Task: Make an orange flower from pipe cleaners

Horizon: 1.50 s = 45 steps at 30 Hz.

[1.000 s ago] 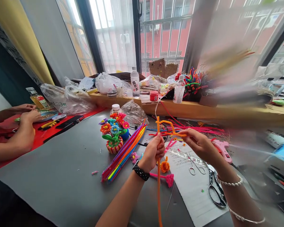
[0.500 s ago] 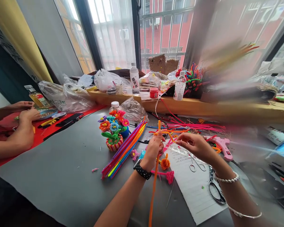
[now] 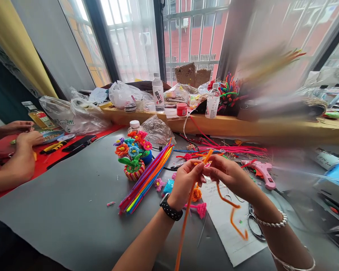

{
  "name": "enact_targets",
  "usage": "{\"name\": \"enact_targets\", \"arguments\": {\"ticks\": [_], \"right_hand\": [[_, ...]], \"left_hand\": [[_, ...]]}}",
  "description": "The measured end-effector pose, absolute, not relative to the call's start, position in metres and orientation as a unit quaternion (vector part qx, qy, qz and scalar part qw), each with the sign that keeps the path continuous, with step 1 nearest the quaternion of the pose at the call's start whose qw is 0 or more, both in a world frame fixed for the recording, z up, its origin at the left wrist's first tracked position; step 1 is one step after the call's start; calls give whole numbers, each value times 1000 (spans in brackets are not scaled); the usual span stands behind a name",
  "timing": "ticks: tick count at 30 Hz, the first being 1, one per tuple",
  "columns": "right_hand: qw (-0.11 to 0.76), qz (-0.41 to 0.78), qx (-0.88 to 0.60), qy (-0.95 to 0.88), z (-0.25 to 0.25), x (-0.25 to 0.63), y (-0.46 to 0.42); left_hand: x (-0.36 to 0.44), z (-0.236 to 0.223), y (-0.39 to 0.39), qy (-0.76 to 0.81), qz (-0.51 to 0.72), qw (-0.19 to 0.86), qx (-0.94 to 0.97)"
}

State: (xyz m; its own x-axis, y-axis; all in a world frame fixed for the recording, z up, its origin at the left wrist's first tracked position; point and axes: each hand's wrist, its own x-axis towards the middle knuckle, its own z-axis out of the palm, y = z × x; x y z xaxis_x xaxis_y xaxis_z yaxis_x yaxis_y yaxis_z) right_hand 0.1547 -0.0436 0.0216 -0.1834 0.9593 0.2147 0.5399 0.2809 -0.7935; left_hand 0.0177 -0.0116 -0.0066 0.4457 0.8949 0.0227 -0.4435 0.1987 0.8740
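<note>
Both hands meet over the grey table, pinching orange pipe cleaners [image 3: 185,222]. My left hand [image 3: 183,180] is closed on the long one, whose tail hangs down toward the table's front. My right hand [image 3: 227,173] is closed on the orange strands where they cross, just beside the left fingertips. A bent orange length [image 3: 225,201] dangles below the right hand. Exactly how the strands are joined is hidden by the fingers. Under the hands lie an orange fuzzy flower [image 3: 197,194], a pink fuzzy flower [image 3: 200,209] and a white paper sheet [image 3: 228,241].
A bundle of colored pipe cleaners [image 3: 147,180] lies left of my hands, beside a pot of fuzzy flowers [image 3: 133,154]. Black-handled scissors [image 3: 255,226] and a pink glue gun [image 3: 264,173] are at right. A co-worker's hands [image 3: 26,137] are at far left, near a bowl of beads [image 3: 52,136].
My right hand has moved in against my left hand. The orange side strand, stretched between the hands before, now hangs bent below the right hand.
</note>
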Motion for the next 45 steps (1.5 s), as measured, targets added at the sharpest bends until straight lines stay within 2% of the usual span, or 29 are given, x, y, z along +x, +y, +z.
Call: {"name": "enact_targets", "arguments": {"ticks": [2, 5, 13, 17, 23, 29, 35, 39, 45], "right_hand": [[353, 242, -543, -723, 24, 157, -44], [389, 188, -544, -719, 27, 160, -44], [442, 181, -538, -695, 25, 162, -43], [500, 158, -543, -655, 25, 162, -44], [606, 245, -505, -564, 21, 162, -42], [619, 243, -501, -554, 23, 158, -44], [549, 156, -528, -629, 28, 161, -49], [563, 154, -537, -609, 31, 159, -52], [588, 133, -529, -598, 37, 155, -59]], "left_hand": [[18, -6, -12, 261, 459, 726, 441], [19, -5, -14, 251, 451, 731, 446], [21, -5, -18, 249, 509, 704, 427], [20, -5, -19, 250, 508, 700, 434], [21, -6, -24, 233, 471, 709, 470], [19, -5, -24, 214, 438, 699, 523], [18, -5, -25, 202, 435, 688, 544], [18, 0, -25, 196, 427, 683, 559], [28, 20, -25, 195, 477, 664, 541]]}}
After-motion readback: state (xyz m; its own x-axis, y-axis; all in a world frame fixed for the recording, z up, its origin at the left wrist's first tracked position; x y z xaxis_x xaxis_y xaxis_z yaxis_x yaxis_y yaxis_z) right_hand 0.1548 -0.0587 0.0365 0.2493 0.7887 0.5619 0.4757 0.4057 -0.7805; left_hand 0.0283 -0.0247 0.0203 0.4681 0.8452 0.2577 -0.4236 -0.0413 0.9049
